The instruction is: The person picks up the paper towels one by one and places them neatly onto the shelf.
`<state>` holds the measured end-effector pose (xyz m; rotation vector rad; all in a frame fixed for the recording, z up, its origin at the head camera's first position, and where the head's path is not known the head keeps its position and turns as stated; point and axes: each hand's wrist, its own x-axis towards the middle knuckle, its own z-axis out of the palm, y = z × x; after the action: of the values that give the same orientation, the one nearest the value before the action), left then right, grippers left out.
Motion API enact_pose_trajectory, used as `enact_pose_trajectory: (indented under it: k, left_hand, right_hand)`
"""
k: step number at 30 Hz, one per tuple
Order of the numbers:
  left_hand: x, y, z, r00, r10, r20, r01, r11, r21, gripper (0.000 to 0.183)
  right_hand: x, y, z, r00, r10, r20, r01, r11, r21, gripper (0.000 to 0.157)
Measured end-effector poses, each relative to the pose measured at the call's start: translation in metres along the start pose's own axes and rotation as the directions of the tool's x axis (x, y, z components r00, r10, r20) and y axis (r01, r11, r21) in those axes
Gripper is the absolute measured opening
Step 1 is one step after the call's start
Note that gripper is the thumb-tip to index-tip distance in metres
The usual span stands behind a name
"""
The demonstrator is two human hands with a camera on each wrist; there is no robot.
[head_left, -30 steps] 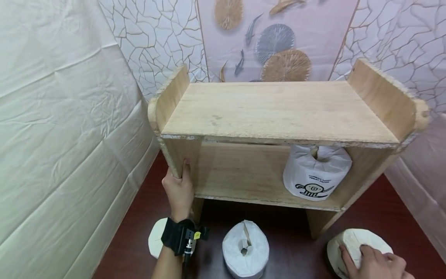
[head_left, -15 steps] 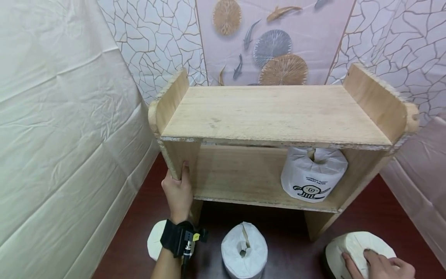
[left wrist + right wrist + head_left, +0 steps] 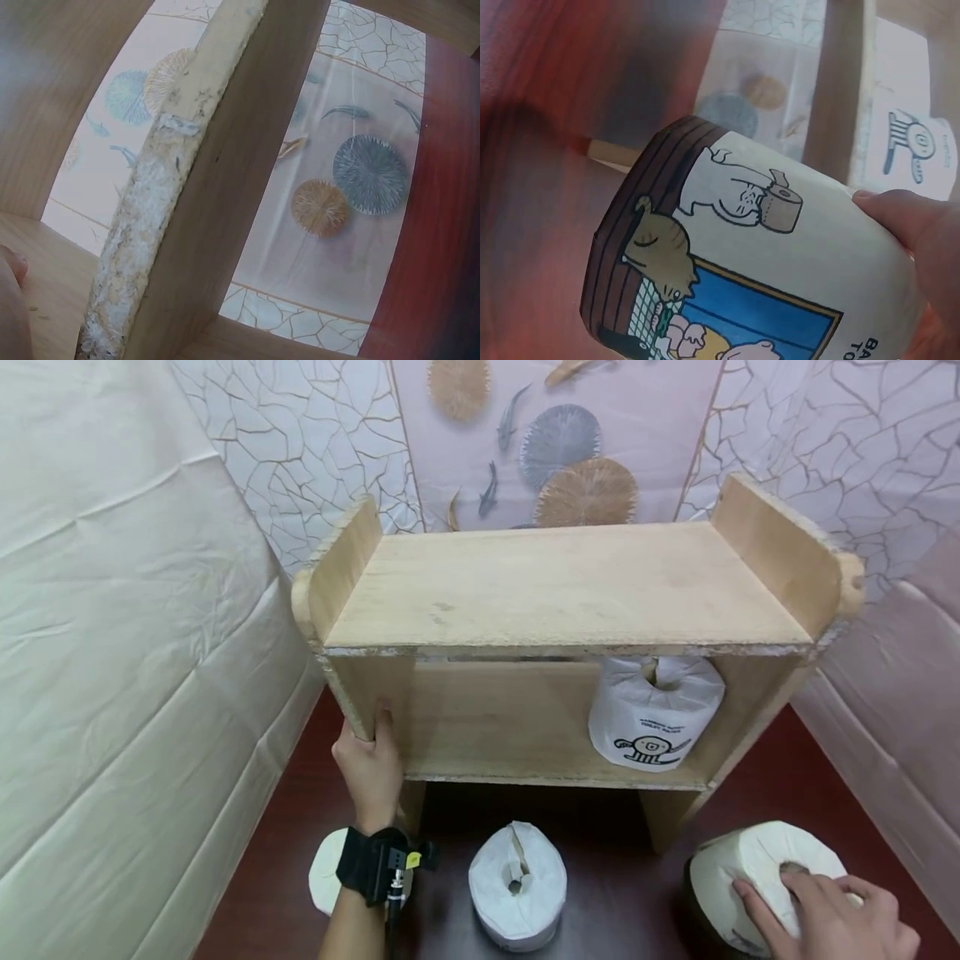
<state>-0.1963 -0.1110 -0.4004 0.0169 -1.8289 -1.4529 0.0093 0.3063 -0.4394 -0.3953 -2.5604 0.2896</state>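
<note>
My left hand (image 3: 369,768) grips the left side panel of a wooden shelf unit (image 3: 570,589), thumb on the panel's inner face. In the left wrist view that panel's worn front edge (image 3: 157,195) fills the middle. At the lower right of the head view my right hand (image 3: 840,910) grips a wrapped toilet paper roll (image 3: 780,852) from its top end, and the roll leans. The right wrist view shows cartoon cats on the wrapper (image 3: 757,195), with my thumb (image 3: 907,214) on its upper side. Part of my right hand is cut off by the frame.
Another wrapped roll (image 3: 652,727) stands at the right end of the middle shelf. One more roll (image 3: 517,881) stands on the dark red surface (image 3: 600,893) in front of the unit. A further roll (image 3: 326,872) is partly hidden behind my left wrist. Fabric walls surround everything.
The right hand's roll tilts more and has shifted slightly right relative to the shelf unit. The head view has swung a little, so the shelf sits further left. My left hand keeps its grip.
</note>
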Motion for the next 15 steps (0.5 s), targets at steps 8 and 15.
enact_pose_trajectory:
  k: [8, 15]
  left_hand:
    - [0.003, 0.004, -0.005, 0.999, -0.018, -0.039, 0.019, 1.0, 0.021, 0.033]
    - [-0.003, 0.002, 0.002, 1.0, -0.011, 0.011, 0.011, 1.0, -0.005, 0.033]
  right_hand:
    - [0.01, -0.016, -0.027, 0.995, -0.101, 0.012, 0.098, 0.982, 0.163, 0.047]
    - [0.001, -0.016, -0.048, 0.995, -0.095, 0.0, 0.093, 0.971, 0.221, 0.038]
